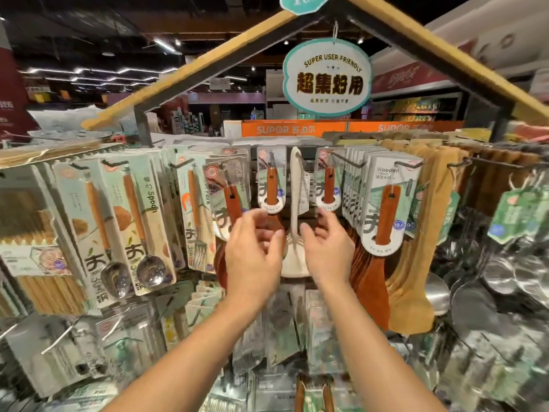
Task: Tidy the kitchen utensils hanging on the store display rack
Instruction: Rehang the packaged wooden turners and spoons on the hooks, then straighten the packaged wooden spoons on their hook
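Both hands raised at the white spatula, centre of the display rack.

Left hand (252,251) and right hand (326,248) flanked the white spatula (295,203), fingers loosely curled, grasping nothing visible, apparently to straighten it. Carded wooden spoons (271,179) hung just beside it; wooden turners (383,203) crowded its right; a hanging sign (326,77) lay beyond.

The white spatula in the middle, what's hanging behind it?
Behind the white spatula only dark rack frame shows; its lower blade is partly covered by the left hand and right hand, so anything there is hidden.
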